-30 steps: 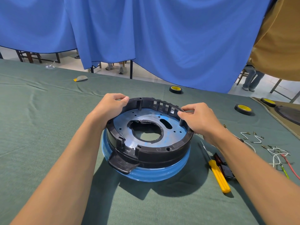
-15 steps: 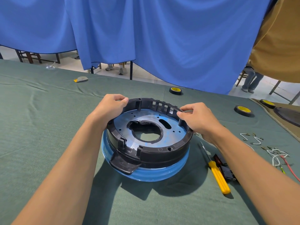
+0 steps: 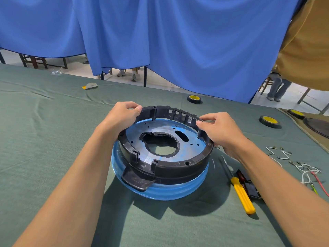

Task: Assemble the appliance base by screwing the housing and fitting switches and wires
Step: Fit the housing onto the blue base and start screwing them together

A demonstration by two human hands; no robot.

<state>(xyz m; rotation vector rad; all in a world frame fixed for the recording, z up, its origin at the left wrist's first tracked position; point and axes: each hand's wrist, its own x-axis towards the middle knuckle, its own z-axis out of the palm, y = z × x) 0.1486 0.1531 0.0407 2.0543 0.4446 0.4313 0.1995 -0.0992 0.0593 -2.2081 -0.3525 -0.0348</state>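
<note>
Both hands, the left hand (image 3: 122,115) and right hand (image 3: 220,131), pinch the far rim of the black housing (image 3: 167,168) seated on the blue base (image 3: 160,192), apparently to align it for screwing, with the screwdriver (image 3: 243,195) just right of it on the bench (image 3: 44,139).

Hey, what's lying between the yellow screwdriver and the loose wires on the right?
In the head view, a dark part, likely a switch, lies against the yellow screwdriver; the right forearm crosses the stretch before the loose wires.
</note>
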